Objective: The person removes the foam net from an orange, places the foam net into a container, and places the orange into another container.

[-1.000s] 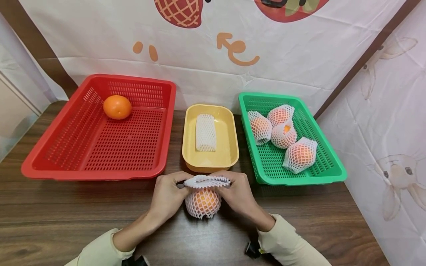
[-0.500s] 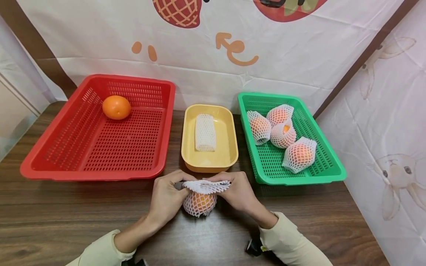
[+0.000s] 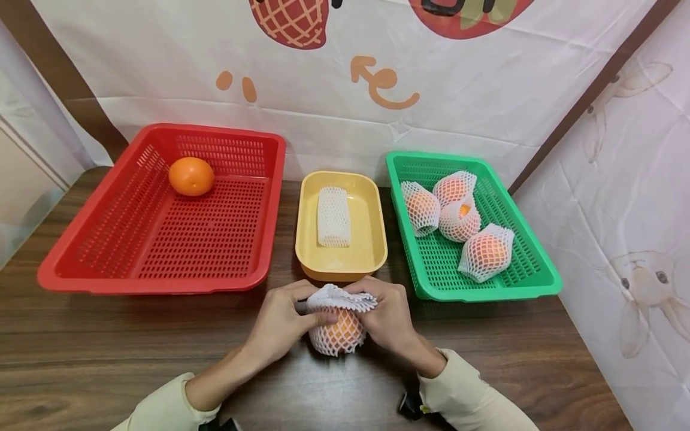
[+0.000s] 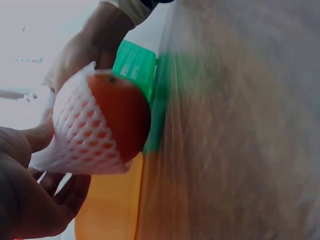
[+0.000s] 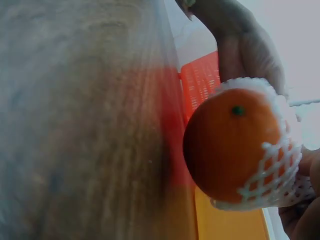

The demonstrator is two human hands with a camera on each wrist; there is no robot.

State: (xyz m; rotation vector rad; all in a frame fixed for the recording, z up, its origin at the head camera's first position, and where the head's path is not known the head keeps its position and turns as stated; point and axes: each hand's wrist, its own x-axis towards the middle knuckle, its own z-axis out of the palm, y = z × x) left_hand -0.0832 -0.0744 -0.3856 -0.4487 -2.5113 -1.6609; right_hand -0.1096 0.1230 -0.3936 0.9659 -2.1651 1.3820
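In the head view an orange (image 3: 341, 328) sits partly inside a white foam net (image 3: 332, 294), just in front of the yellow bin. My left hand (image 3: 281, 320) holds the net's left side, its thumb lying across the front of the net. On the other side my right hand (image 3: 389, 314) pinches the net's right edge. Both wrist views show the lower part of the orange (image 5: 230, 145) bare, with a small green stem spot. The foam net (image 4: 82, 130) covers the rest. Some fingertips are hidden behind the net.
A red basket (image 3: 259, 263) at the left holds one bare orange (image 3: 191, 176). The yellow bin (image 3: 369, 239) in the middle holds a flat foam net (image 3: 333, 216). At the right, a green basket (image 3: 530, 254) contains several netted oranges (image 3: 487, 252).
My left hand has shifted right, and its thumb now lies over the net's front. The orange first slid slightly left, then right. The net's upper part now stands higher on the left.
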